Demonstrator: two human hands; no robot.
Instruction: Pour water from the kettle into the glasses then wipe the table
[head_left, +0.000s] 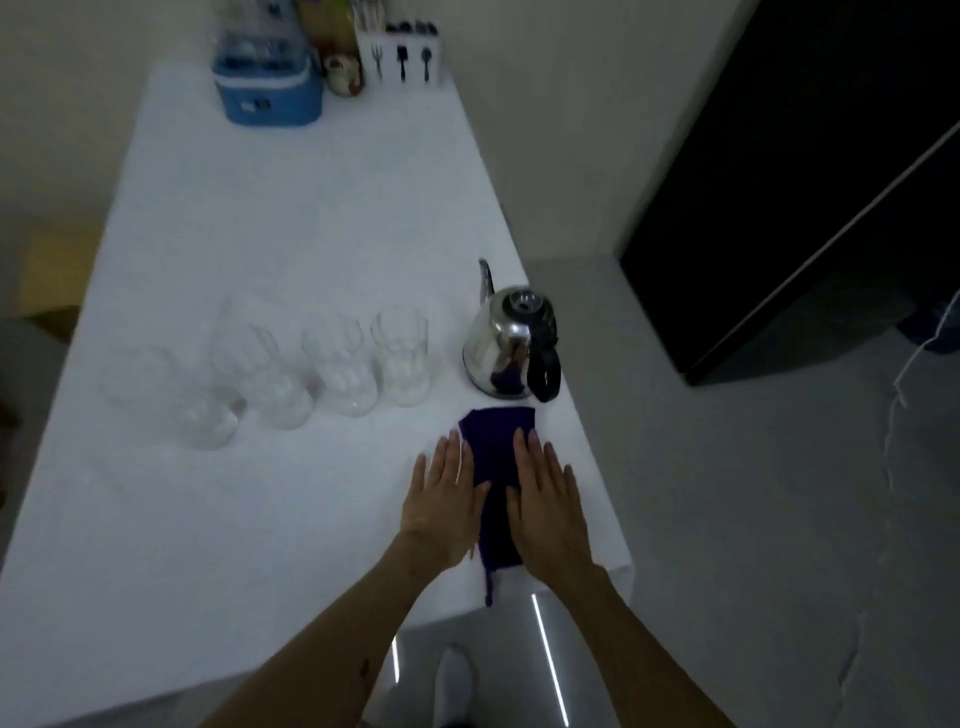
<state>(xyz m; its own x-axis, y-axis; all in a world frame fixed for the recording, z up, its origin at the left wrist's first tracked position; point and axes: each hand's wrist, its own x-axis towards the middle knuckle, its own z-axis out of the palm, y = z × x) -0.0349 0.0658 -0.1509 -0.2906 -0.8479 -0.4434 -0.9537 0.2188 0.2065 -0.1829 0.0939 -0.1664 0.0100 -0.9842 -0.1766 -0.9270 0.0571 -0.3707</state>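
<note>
A steel kettle (506, 353) with a black handle and lid stands upright near the right edge of the white table (291, 228). Left of it, several clear glasses (343, 371) stand in a loose row. A dark purple cloth (496, 478) lies flat in front of the kettle, one strip hanging over the near edge. My left hand (441, 506) rests flat on the cloth's left side, fingers spread. My right hand (545, 504) lies flat on its right side. Neither hand grips anything.
At the far end stand a blue container (267, 88), a small jar (343, 75) and a white cutlery holder (400, 57). The table's right edge runs close to the kettle. Grey floor and a dark cabinet (810, 171) lie to the right.
</note>
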